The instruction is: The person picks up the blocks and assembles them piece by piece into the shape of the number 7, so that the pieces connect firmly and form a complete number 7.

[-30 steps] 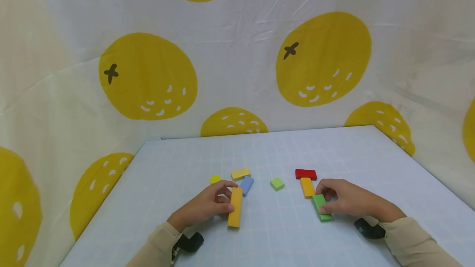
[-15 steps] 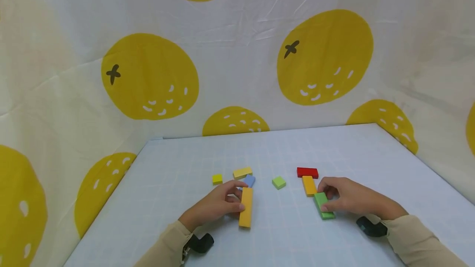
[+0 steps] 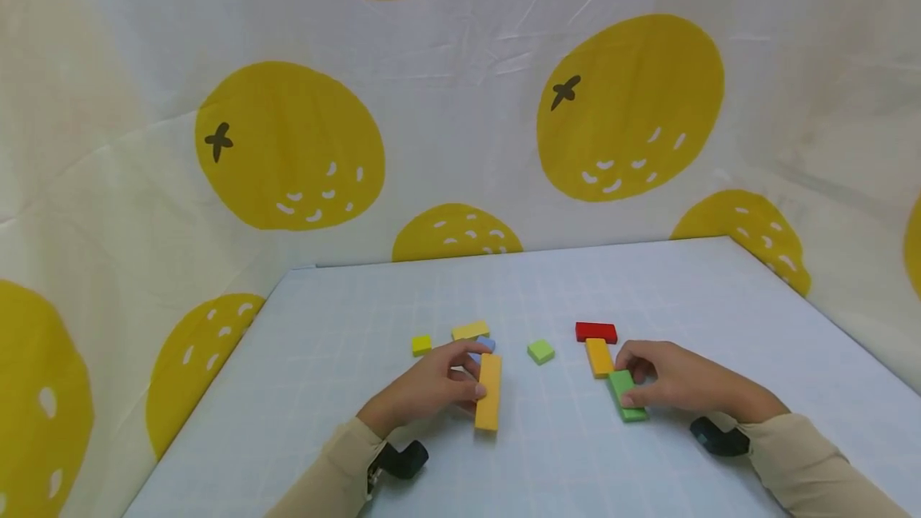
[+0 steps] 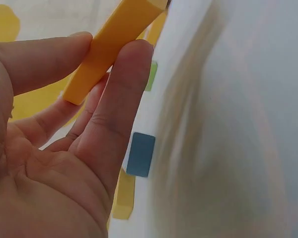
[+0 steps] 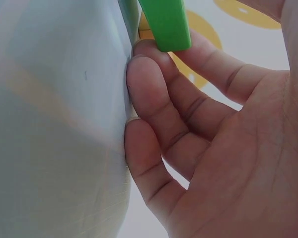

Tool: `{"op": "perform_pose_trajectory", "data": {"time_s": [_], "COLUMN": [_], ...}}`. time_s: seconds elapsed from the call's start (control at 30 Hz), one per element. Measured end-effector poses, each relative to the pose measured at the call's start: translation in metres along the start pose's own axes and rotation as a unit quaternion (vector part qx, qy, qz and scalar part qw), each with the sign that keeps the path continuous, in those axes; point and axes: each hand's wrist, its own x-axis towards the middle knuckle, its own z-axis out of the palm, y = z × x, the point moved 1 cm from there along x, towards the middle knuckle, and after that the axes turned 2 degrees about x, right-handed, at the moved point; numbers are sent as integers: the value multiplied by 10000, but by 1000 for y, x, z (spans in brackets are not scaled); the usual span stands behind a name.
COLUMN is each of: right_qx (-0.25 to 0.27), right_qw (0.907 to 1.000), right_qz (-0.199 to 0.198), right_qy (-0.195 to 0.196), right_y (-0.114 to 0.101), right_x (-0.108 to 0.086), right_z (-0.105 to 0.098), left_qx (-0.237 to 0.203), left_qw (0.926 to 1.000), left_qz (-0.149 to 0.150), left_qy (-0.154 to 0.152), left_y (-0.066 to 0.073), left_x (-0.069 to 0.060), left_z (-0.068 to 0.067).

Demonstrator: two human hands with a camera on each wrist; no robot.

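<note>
My left hand (image 3: 428, 386) pinches a long orange block (image 3: 488, 394) between thumb and fingers; the left wrist view shows this orange block (image 4: 107, 47) held above the table. Partly behind that hand lies a blue block (image 3: 486, 343), with a pale yellow block (image 3: 470, 331) just beyond it. On the right, my right hand (image 3: 676, 378) grips a green block (image 3: 626, 396) by its sides. The far end of the green block meets a shorter orange block (image 3: 599, 358), which runs up to a red block (image 3: 596, 332) lying crosswise. In the right wrist view the fingertips touch the tabletop.
A small light green block (image 3: 541, 352) lies between the hands. Farther left is a small yellow block (image 3: 421, 345). The pale table (image 3: 374, 294) ends at a white curtain (image 3: 460, 102) printed with large yellow fruit, which also hangs along both sides.
My left hand has moved right with the long orange block, covering more of the blue block. My right hand stays on the green block, almost unmoved.
</note>
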Motion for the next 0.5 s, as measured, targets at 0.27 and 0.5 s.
{"op": "perform_pose_trajectory", "data": {"time_s": [0.27, 0.5], "right_qx": [-8, 60], "right_qw": [10000, 10000], "right_qz": [24, -51], "right_qy": [41, 12], "right_y": [-1, 3], "right_x": [0, 1], "right_z": [-3, 0], "left_qx": [-1, 189], "left_qw": [9998, 9994], "left_qz": [-171, -305], "left_qy": [-133, 22], "left_y": [7, 3], "left_x": [9, 13], "left_z": [12, 18]}}
